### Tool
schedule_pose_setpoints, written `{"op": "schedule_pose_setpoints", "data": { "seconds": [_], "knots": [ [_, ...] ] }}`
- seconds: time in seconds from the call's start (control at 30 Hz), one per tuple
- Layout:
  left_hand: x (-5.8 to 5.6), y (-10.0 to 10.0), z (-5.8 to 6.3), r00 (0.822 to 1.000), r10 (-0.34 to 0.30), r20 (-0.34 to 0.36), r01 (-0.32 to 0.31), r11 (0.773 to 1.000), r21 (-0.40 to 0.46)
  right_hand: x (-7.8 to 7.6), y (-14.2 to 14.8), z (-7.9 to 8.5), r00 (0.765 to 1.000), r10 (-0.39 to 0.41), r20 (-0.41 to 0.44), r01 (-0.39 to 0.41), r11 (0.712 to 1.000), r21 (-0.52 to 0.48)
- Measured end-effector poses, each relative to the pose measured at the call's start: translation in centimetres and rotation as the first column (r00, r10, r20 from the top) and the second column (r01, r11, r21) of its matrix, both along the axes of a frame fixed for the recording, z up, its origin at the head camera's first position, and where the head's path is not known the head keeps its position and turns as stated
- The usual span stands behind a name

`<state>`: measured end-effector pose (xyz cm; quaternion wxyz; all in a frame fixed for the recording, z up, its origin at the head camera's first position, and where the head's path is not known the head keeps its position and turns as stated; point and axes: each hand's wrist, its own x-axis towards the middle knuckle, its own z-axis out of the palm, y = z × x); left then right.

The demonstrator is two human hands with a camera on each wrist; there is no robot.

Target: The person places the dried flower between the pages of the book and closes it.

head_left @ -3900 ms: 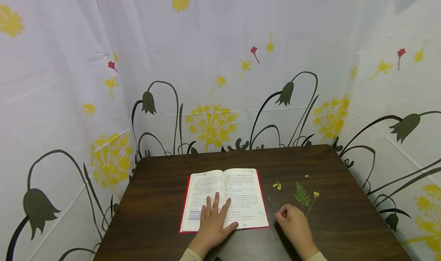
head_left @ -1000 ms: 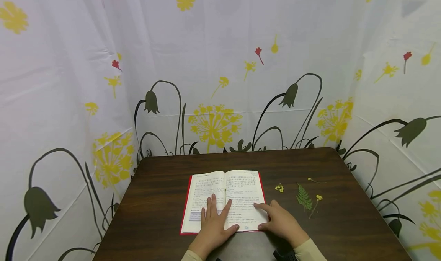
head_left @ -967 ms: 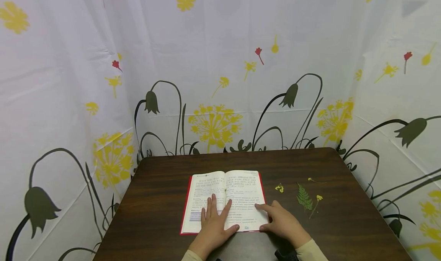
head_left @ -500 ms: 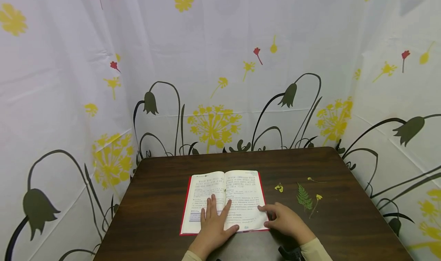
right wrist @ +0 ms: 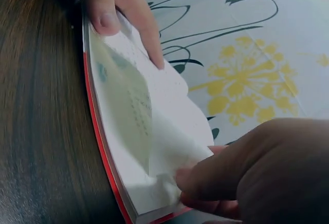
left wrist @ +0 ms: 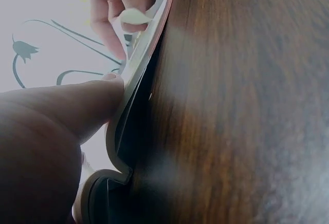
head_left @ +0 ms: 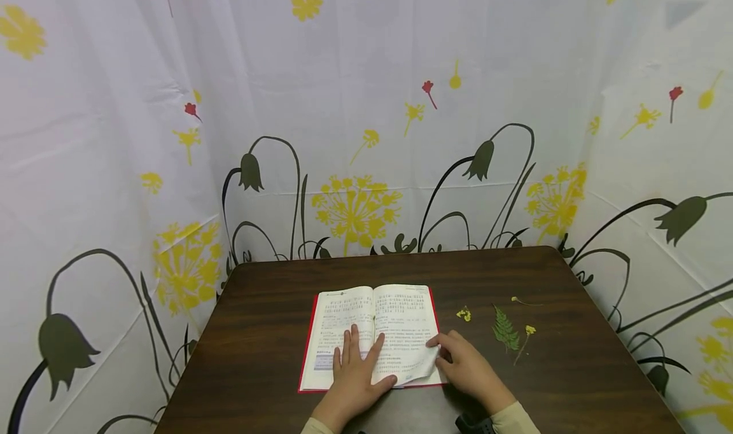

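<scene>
An open book point(head_left: 401, 303) with a red cover lies on the dark wooden table. My left hand point(head_left: 353, 378) rests spread over the lower left page and the gutter, thumb at the bottom edge. At the lower right corner, my right hand point(head_left: 468, 365) pinches a page point(head_left: 422, 364) between thumb and fingers. That page's corner is lifted and curls back; in the right wrist view the raised page point(right wrist: 177, 136) bows up over the sheets beneath. The left wrist view shows the book's bottom edge point(left wrist: 136, 72) side on, with the left thumb pressing on it.
Right of the book lie a small yellow flower cluster point(head_left: 464, 314), a green fern leaf point(head_left: 504, 328), a yellow flower on a stem point(head_left: 529, 329) and another thin-stemmed flower point(head_left: 515, 299). A flower-printed white curtain point(head_left: 355, 103) hangs behind the table point(head_left: 263, 332).
Earlier my right hand was beside the book, holding a thin stem. It moved left onto the right page, then took the corner and raised it. My left hand stays put.
</scene>
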<state>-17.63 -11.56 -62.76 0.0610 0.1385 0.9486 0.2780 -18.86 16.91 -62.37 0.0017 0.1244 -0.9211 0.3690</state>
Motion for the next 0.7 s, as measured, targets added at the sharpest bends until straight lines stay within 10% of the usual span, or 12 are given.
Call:
{"op": "schedule_pose_setpoints", "data": {
  "seconds": [0.2, 0.33, 0.43, 0.6, 0.7],
  "knots": [
    [0.0, 0.0, 0.1, 1.0, -0.012, -0.003, 0.012, 1.0, 0.007, 0.1, -0.3, 0.4, 0.999, 0.032, -0.004, -0.032, 0.991, -0.126],
    [0.0, 0.0, 0.0, 1.0, -0.023, 0.001, 0.023, 1.0, -0.005, 0.0, -0.6, 0.3, 0.995, 0.061, 0.082, -0.029, 0.937, -0.347],
    [-0.1, -0.1, 0.0, 1.0, -0.027, 0.006, 0.027, 1.0, -0.014, -0.3, -1.3, 0.5, 0.976, 0.109, 0.19, 0.026, 0.804, -0.594],
    [-0.3, -0.2, 0.1, 0.999, -0.035, 0.001, 0.035, 0.999, -0.002, -0.6, -3.4, 0.2, 0.912, 0.229, 0.34, 0.194, 0.487, -0.851],
    [-0.2, -0.3, 0.2, 0.999, -0.044, -0.007, 0.044, 0.999, 0.004, -0.4, -4.9, -0.4, 0.874, 0.314, 0.371, 0.222, 0.419, -0.88]
  ]
}}
